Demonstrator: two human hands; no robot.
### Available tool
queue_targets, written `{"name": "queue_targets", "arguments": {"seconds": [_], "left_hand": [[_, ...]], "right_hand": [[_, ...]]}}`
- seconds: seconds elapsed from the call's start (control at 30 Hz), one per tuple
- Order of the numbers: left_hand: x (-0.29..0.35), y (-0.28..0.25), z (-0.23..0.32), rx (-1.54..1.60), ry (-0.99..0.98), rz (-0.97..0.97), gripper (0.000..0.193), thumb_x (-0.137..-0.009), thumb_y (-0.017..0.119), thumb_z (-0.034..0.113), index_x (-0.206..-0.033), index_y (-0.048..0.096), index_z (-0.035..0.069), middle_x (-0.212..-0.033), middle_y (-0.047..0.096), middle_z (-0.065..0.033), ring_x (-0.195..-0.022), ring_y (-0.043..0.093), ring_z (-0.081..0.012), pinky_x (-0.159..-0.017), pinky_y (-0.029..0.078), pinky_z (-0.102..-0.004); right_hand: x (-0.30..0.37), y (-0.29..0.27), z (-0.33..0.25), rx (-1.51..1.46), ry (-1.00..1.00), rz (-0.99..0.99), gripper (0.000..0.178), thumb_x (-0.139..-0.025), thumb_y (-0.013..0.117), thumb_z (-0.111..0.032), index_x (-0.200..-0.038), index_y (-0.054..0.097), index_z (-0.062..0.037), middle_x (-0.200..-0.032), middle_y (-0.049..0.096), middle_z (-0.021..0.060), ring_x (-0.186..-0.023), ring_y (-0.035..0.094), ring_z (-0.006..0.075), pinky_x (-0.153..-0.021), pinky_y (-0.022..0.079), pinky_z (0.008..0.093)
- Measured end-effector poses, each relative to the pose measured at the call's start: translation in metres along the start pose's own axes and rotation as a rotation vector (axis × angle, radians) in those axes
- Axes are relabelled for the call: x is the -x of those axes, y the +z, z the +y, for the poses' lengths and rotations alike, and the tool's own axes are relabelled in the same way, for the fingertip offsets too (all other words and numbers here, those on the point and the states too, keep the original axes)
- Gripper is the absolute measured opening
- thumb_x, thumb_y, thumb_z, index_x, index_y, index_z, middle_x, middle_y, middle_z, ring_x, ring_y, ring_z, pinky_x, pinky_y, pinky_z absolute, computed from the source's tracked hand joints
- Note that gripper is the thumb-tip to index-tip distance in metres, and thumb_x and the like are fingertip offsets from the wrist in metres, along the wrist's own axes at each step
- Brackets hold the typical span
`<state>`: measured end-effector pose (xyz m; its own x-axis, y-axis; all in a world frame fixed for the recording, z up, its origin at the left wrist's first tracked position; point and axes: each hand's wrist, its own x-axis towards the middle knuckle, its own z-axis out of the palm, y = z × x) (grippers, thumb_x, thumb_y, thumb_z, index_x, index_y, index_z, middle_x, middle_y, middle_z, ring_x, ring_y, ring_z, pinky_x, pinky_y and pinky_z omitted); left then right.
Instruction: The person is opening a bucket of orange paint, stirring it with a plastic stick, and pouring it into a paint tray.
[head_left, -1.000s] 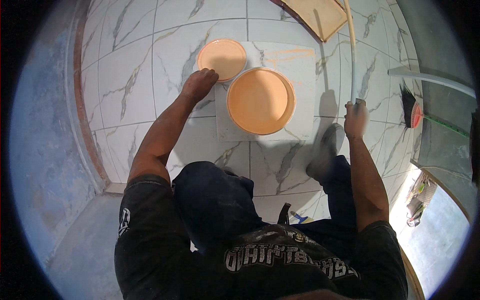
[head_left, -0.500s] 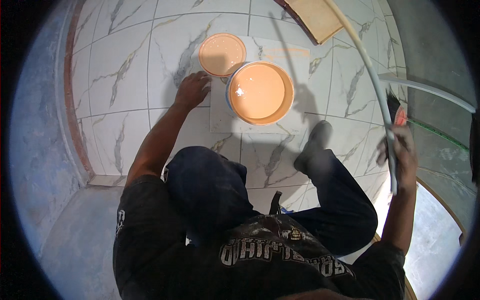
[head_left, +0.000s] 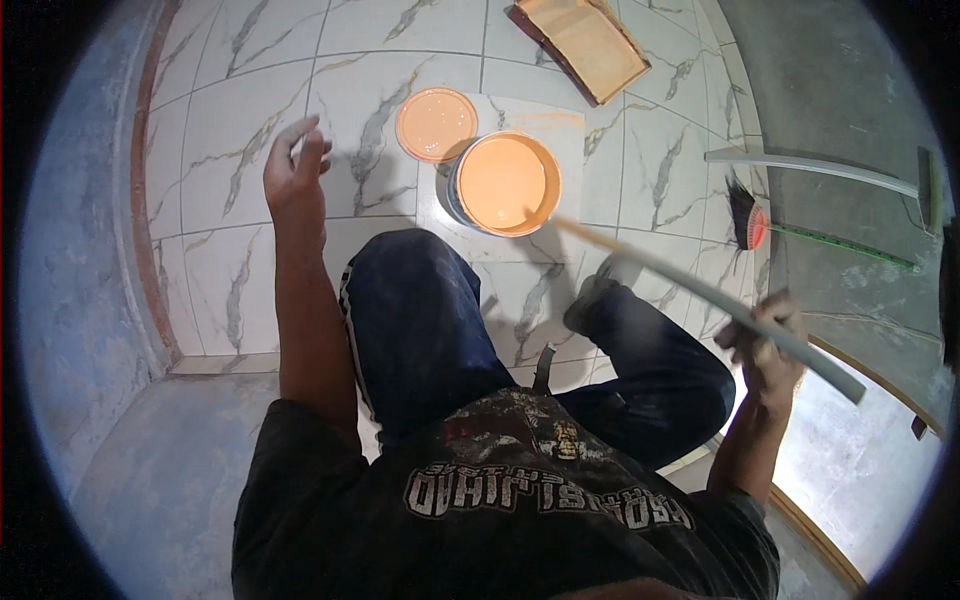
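My right hand is closed round a long, thin stick at the right. The stick slants down toward the far left, and its orange-stained end is beside the rim of a paint bucket. I cannot tell whether the tip touches it. Smooth orange paint is in the bucket. Against the bucket's far left side lies a round lid coated with orange paint. My left hand is raised at the left, empty, with its fingers loosely bent and apart.
A flat board lies under the bucket on the marbled tile floor. A paint-stained shallow tray is at the far side. At the right are a broom with a green handle and a long pale strip. A bluish wall rises at the left.
The stick has swung from upright at the right to slanting toward the bucket, its far end dropping beside the rim. My left hand has moved left, away from the lid. The view has shifted slightly.
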<state>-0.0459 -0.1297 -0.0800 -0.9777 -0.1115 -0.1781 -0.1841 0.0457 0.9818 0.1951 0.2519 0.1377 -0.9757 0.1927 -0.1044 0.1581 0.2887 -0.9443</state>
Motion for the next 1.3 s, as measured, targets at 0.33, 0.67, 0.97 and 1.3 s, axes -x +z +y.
{"name": "queue_targets", "arguments": {"seconds": [0.33, 0.67, 0.97, 1.3], "left_hand": [[0.077, 0.036, 0.105, 0.341, 0.158, 0.064, 0.036, -0.096, 0.051, 0.020, -0.122, 0.053, -0.005, -0.128, 0.054, -0.0172, -0.100, 0.058, -0.0203, -0.084, 0.046, -0.0320], [0.156, 0.030, 0.084, 0.387, 0.117, 0.344, 0.035, -0.096, 0.054, 0.023, -0.119, 0.056, -0.004, -0.119, 0.061, -0.0147, -0.091, 0.060, -0.0167, -0.079, 0.046, -0.0295], [0.293, 0.038, 0.088, 0.453, 0.369, 0.460, 0.037, -0.099, 0.046, 0.022, -0.122, 0.051, -0.006, -0.125, 0.054, -0.0262, -0.099, 0.062, -0.0238, -0.085, 0.049, -0.0318], [0.395, 0.076, 0.089, 0.419, 0.423, 0.676, 0.036, -0.099, 0.047, 0.024, -0.122, 0.051, -0.003, -0.126, 0.053, -0.0279, -0.101, 0.062, -0.0255, -0.086, 0.050, -0.0323]], "right_hand": [[-0.080, 0.037, 0.023, 0.196, 0.003, -0.102, 0.024, -0.092, 0.062, -0.025, -0.092, 0.057, -0.0012, -0.078, 0.060, 0.0069, -0.065, 0.060, 0.0119, -0.055, 0.045, 0.0229], [-0.173, 0.054, 0.099, 0.657, -0.360, -0.514, 0.022, -0.089, 0.065, -0.020, -0.096, 0.063, 0.0008, -0.086, 0.063, 0.0105, -0.081, 0.060, 0.0192, -0.072, 0.048, 0.0312], [-0.199, 0.119, 0.154, 0.210, -0.391, -0.647, 0.016, -0.091, 0.063, -0.014, -0.097, 0.061, 0.0013, -0.096, 0.065, 0.0120, -0.087, 0.061, 0.0165, -0.077, 0.048, 0.0286], [-0.192, 0.081, 0.159, 0.311, -0.537, -0.854, 0.010, -0.089, 0.063, -0.007, -0.092, 0.062, 0.0027, -0.089, 0.066, 0.0137, -0.085, 0.064, 0.0217, -0.078, 0.050, 0.0324]]}}
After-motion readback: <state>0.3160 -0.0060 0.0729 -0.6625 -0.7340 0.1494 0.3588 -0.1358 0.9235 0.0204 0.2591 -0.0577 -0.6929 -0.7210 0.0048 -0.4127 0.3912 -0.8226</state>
